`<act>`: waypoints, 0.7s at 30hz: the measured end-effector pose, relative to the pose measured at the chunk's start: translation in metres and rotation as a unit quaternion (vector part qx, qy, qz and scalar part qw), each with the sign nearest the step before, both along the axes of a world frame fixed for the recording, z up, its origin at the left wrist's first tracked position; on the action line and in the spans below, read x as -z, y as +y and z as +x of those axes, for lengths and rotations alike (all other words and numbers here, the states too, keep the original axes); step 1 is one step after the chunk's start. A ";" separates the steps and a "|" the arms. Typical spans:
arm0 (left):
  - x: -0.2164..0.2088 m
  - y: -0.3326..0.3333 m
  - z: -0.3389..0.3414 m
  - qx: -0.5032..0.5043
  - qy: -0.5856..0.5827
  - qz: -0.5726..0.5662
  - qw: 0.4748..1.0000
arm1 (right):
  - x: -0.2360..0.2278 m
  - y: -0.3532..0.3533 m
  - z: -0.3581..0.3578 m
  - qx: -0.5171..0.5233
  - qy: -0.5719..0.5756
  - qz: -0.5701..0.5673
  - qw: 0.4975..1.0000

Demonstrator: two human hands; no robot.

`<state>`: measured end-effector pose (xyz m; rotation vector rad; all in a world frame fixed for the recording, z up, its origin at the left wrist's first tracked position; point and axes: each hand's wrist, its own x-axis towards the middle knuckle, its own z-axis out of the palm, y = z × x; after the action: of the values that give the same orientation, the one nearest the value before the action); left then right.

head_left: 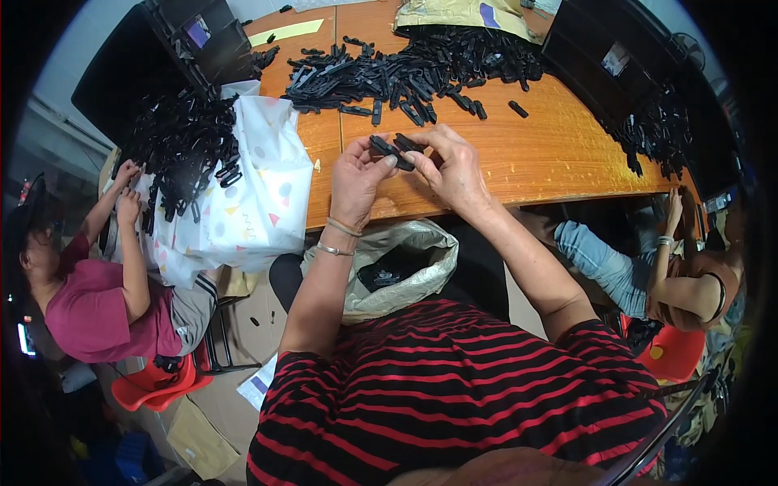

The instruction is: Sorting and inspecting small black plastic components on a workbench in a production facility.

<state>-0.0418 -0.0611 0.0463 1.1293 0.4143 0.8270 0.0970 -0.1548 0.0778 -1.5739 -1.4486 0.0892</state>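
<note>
Above the table's near edge, my left hand (361,174) pinches a small, long black plastic piece (384,149) between thumb and fingers. Close against it, my right hand (447,166) grips a second black piece (408,143), its thumb also touching the lower end of the first. Whether the two pieces are joined I cannot tell. Just beyond my fingertips a wide heap of similar black pieces (421,69) spreads over the orange wooden table (519,166). Below my hands a pale woven sack (442,271) gapes in my lap, with dark pieces inside.
At left, a person in a magenta shirt (89,316) handles black parts on a white patterned sheet (275,178). Another person (689,279) sits at right near a black box (612,69) and more parts. A brown bag (462,18) lies behind the heap.
</note>
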 end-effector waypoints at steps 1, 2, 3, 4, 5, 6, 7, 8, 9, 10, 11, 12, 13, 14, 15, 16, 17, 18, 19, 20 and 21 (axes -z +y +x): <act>0.000 -0.001 0.001 -0.019 0.003 0.006 1.000 | 0.000 0.000 -0.001 -0.003 0.006 0.002 1.000; 0.000 -0.002 0.003 -0.018 0.003 0.006 1.000 | 0.000 -0.001 -0.002 -0.004 0.012 0.005 1.000; 0.001 -0.002 0.005 -0.030 0.001 0.035 0.999 | 0.001 -0.001 -0.002 -0.003 0.012 0.005 1.000; 0.002 -0.003 0.006 -0.042 0.000 0.065 0.997 | 0.004 0.000 -0.002 -0.001 0.012 0.001 1.000; 0.002 -0.003 0.007 -0.043 0.000 0.065 0.997 | 0.006 0.001 -0.002 0.001 0.011 -0.002 1.000; 0.003 -0.003 0.008 -0.055 0.005 0.091 0.994 | 0.008 0.003 -0.001 0.000 0.011 -0.001 1.000; 0.004 -0.004 0.009 -0.067 0.010 0.116 0.991 | 0.010 0.004 0.000 -0.002 0.005 0.012 1.000; 0.005 -0.004 0.010 -0.067 0.010 0.116 0.991 | 0.011 0.005 0.001 -0.003 -0.001 0.024 1.000; 0.007 -0.005 0.010 -0.069 0.009 0.115 0.991 | 0.013 0.005 0.001 -0.003 -0.001 0.024 1.000; 0.008 -0.006 0.010 -0.071 0.007 0.114 0.991 | 0.013 0.004 0.001 -0.007 0.006 0.017 1.000; 0.008 -0.007 0.010 -0.070 0.007 0.114 0.991 | 0.014 0.004 0.002 -0.009 0.013 0.009 1.000; 0.007 -0.009 0.010 -0.065 -0.003 0.116 0.991 | 0.014 0.004 0.002 -0.008 0.013 0.009 1.000; 0.007 -0.011 0.009 -0.059 -0.013 0.119 0.991 | 0.013 0.004 0.002 -0.009 0.014 0.011 1.000; 0.003 -0.015 0.009 -0.058 -0.013 0.118 0.991 | 0.012 0.003 0.001 -0.009 0.015 0.012 1.000; -0.003 -0.019 0.008 -0.052 -0.021 0.117 0.991 | 0.012 0.003 0.000 -0.007 0.016 0.012 1.000; -0.006 -0.023 0.008 -0.046 -0.030 0.117 0.992 | 0.012 0.002 -0.001 -0.004 0.015 0.012 1.000; -0.006 -0.026 0.009 -0.046 -0.030 0.117 0.992 | 0.011 0.001 -0.003 -0.002 0.013 0.013 1.000; -0.005 -0.028 0.010 -0.084 -0.003 0.164 0.983 | 0.012 0.001 -0.005 -0.002 0.013 0.013 1.000; -0.005 -0.030 0.010 -0.121 0.024 0.211 0.970 | 0.012 0.001 -0.007 -0.006 0.023 0.024 0.999; -0.006 -0.031 0.009 -0.120 0.025 0.211 0.970 | 0.014 0.001 -0.007 -0.009 0.032 0.035 0.999; -0.009 -0.032 0.008 -0.136 0.043 0.233 0.962 | 0.014 0.001 -0.008 -0.008 0.033 0.034 0.999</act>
<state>-0.0338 -0.0936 0.0549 1.5728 0.4672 1.1575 0.0888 -0.1538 0.0639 -1.4911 -1.3983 0.0988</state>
